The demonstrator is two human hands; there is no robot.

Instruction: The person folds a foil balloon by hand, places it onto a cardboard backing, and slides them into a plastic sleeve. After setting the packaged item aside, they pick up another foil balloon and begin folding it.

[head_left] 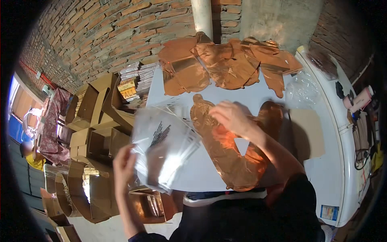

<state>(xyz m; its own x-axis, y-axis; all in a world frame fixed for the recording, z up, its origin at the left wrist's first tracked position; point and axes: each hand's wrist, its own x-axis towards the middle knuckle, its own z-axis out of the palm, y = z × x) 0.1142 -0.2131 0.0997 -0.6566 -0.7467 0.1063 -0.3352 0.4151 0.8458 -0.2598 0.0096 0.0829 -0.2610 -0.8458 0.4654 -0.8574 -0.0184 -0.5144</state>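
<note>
A flat copper-coloured foil balloon [227, 161] lies on the white table, its two legs pointing away from me and a triangular hole in it, like an upside-down letter A. My right hand [231, 117] is over its upper left leg, fingers closed and bent down onto the foil; the fingertips are partly hidden. To the left, a fanned stack of clear plastic bags [177, 141] with dark print reaches the table's edge. At its left border, my left hand [125, 161] pinches the edge of a bag, slightly blurred.
More copper foil balloons [229, 66] are heaped at the table's back. Clear plastic wrap [302, 89] and a cardboard sheet [308, 133] lie to the right, beside a white appliance [336, 117]. Open cardboard boxes [98, 141] crowd the left. A person in yellow [35, 162] is far left.
</note>
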